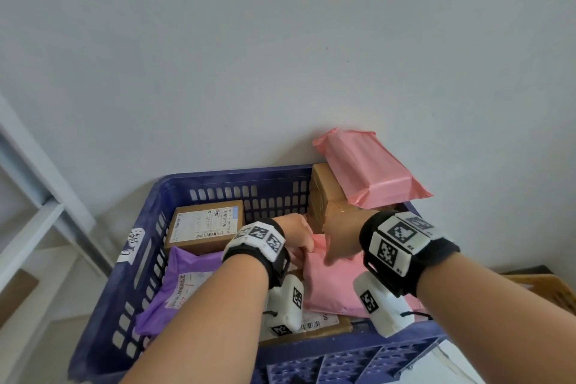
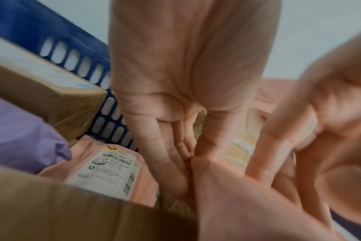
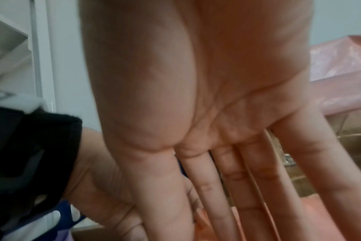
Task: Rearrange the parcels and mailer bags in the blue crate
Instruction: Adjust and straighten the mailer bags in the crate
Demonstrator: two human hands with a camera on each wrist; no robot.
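While left hand (image 1: 297, 235) pinches the pink mailer bag (image 1: 330, 287), lying near-to-far in the crate (image 1: 218, 182), right hand (image 1: 341, 237) touches it flat-fingered.

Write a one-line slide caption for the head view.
Left hand pinches, right hand touches a pink mailer bag in the blue crate.

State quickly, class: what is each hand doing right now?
Left hand: pinches the edge of the lower pink bag.
Right hand: open, fingers straight, at the same bag.
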